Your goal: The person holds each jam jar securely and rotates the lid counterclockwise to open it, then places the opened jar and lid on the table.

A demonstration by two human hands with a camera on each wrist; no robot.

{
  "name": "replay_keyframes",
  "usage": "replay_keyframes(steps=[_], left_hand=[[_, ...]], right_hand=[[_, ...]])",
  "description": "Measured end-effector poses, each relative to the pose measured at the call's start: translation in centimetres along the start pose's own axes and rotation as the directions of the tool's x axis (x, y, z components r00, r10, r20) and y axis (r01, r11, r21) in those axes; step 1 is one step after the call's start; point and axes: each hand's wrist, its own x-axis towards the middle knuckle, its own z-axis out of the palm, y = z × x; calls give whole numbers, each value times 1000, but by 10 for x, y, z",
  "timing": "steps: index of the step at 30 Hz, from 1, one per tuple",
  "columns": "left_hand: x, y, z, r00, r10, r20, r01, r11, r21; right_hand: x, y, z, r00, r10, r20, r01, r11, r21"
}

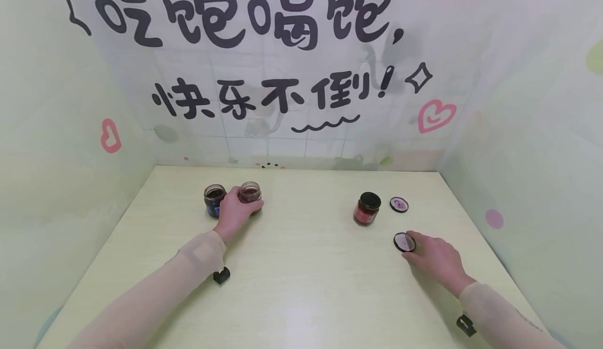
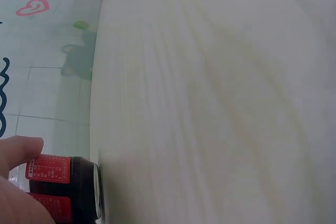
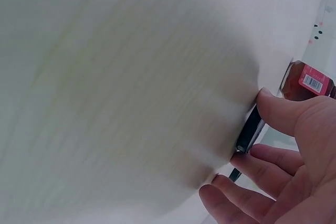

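My left hand [image 1: 234, 214] grips an open glass jar [image 1: 250, 189] at the left of the table. The left wrist view shows this jar's red label [image 2: 48, 168] and dark contents, with the thumb against its side. Close by on its left stands a second open jar [image 1: 212, 209] with a blue label, partly hidden by the hand. At the right, my right hand [image 1: 437, 261] pinches a round black-rimmed lid [image 1: 404, 242] by its edge, pale inner face up. In the right wrist view the lid [image 3: 251, 129] sits low, close to the tabletop, between thumb and fingers.
A jar with a red label and its black lid on [image 1: 366, 210] stands beyond the right hand. Beside it lies another lid [image 1: 399, 204], inner face up. Printed fabric walls [image 1: 301, 150] bound the pale wooden table [image 1: 301, 265] at the back and sides.
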Motion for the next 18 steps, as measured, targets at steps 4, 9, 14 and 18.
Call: replay_keyframes(steps=[4, 9, 14, 18], left_hand=[[0, -1, 0, 1000, 0, -4, 0, 1000, 0], [0, -1, 1, 1000, 2, -9, -2, 1000, 7], [1, -2, 2, 1000, -2, -16, 2, 1000, 8], [1, -3, 4, 1000, -4, -19, 5, 1000, 11]], right_hand=[[-1, -1, -1, 1000, 11, 13, -11, 1000, 8], [-2, -2, -2, 1000, 11, 13, -11, 1000, 20], [-2, -3, -3, 1000, 4, 8, -4, 1000, 16], [-2, -2, -5, 1000, -6, -1, 6, 1000, 15]])
